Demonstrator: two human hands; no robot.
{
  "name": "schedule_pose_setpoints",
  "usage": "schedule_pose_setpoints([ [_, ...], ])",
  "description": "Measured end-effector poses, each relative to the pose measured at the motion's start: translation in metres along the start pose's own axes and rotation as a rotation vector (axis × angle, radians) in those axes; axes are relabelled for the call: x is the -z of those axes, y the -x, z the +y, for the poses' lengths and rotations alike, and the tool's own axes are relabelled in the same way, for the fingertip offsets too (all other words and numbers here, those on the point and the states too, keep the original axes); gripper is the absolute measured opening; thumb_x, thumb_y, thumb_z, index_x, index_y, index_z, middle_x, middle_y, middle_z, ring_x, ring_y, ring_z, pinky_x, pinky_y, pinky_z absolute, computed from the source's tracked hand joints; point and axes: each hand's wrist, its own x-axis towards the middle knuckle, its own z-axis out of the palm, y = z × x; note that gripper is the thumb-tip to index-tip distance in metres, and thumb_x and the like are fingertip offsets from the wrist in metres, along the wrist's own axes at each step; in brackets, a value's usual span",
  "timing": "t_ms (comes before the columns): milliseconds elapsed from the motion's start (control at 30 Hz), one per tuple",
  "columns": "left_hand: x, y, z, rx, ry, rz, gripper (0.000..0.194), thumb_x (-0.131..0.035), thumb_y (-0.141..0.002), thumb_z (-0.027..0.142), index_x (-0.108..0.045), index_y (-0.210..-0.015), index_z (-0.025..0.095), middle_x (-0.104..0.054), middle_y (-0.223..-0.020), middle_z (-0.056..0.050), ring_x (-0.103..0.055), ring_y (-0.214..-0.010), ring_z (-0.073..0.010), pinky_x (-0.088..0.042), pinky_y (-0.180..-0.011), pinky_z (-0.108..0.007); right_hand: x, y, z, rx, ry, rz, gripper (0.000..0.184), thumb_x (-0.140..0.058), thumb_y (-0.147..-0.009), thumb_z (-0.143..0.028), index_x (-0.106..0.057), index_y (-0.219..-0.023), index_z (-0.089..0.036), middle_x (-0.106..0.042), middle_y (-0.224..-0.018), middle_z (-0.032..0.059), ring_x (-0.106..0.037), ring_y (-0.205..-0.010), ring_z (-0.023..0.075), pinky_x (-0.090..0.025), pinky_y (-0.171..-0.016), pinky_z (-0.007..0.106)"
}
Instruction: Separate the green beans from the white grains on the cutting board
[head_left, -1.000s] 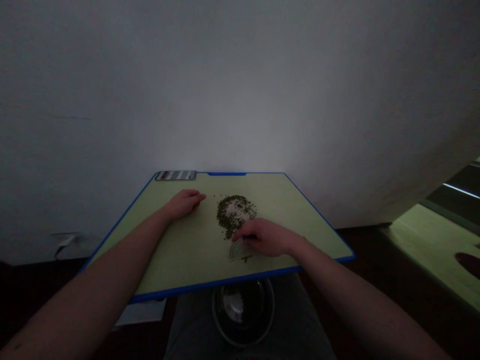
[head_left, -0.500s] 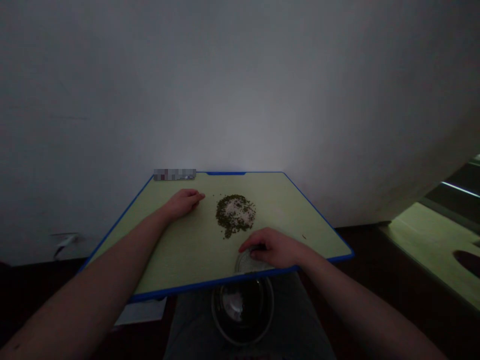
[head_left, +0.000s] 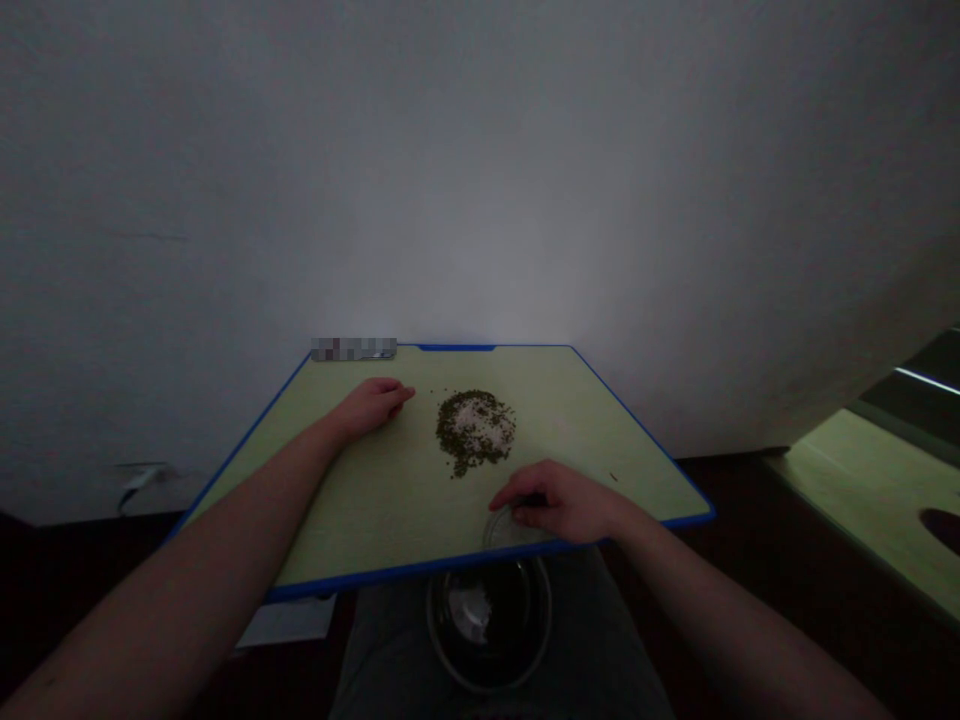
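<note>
On the pale table lies a loose pile of small green beans mixed with white grains; a few beans lie scattered at its edges. My left hand rests on the tabletop left of the pile, fingers curled and pressed together; whether anything is between them is hidden. Near the front edge, my right hand grips a clear round shallow dish or lid, partly covered by the fingers. Below that edge, a shiny metal bowl sits on my lap, holding some dark and white contents.
A blue rim borders the table. At the back left corner lies a flat, blurred-out object. A small brown sliver is on the right side. The grey wall stands directly behind the table.
My right hand and the clear round piece have shifted slightly right, toward the front edge. The left hand and the pile look unchanged, apart from a small camera shift.
</note>
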Motion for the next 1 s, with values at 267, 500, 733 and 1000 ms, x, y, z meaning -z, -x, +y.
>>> schedule_pose_setpoints([
  [267,0.001,0.001,0.003,-0.006,-0.002,-0.009,0.041,-0.049,-0.07,0.055,-0.045,-0.053,0.018,-0.041,-0.044,0.004,-0.035,-0.04,-0.0094,-0.027,-0.043,-0.024,-0.017,0.002,0.014,-0.261,-0.064,0.423,0.034,-0.049,-0.077,-0.018,-0.059,-0.109,-0.017,-0.057,-0.07,-0.0001,-0.049,-0.058,0.0109,-0.038,-0.053,0.022],
  [500,0.0,0.002,0.003,0.009,0.024,-0.011,0.04,-0.049,-0.071,0.053,-0.044,-0.052,0.019,-0.039,-0.043,0.004,-0.034,-0.039,-0.0093,-0.027,-0.043,-0.025,-0.039,-0.026,-0.002,-0.247,0.073,0.549,0.031,-0.049,-0.074,-0.017,-0.063,-0.102,-0.018,-0.06,-0.067,0.0003,-0.05,-0.058,0.0119,-0.038,-0.056,0.023],
  [733,0.0,0.003,0.005,0.006,0.009,-0.01,0.039,-0.049,-0.071,0.053,-0.044,-0.052,0.019,-0.04,-0.042,0.004,-0.034,-0.039,-0.0093,-0.027,-0.043,-0.025,-0.036,-0.023,0.003,-0.322,0.098,0.585,0.033,-0.048,-0.07,-0.015,-0.065,-0.098,-0.018,-0.059,-0.062,-0.0008,-0.049,-0.053,0.0111,-0.037,-0.055,0.023],
  [1000,0.001,0.0,0.0,-0.026,-0.03,-0.002,0.041,-0.047,-0.071,0.055,-0.045,-0.053,0.018,-0.041,-0.045,0.004,-0.036,-0.04,-0.0096,-0.027,-0.043,-0.024,-0.002,0.014,0.037,-0.473,0.04,0.657,0.032,-0.047,-0.07,-0.02,-0.062,-0.098,-0.014,-0.054,-0.061,-0.0015,-0.048,-0.052,0.0122,-0.038,-0.051,0.025],
])
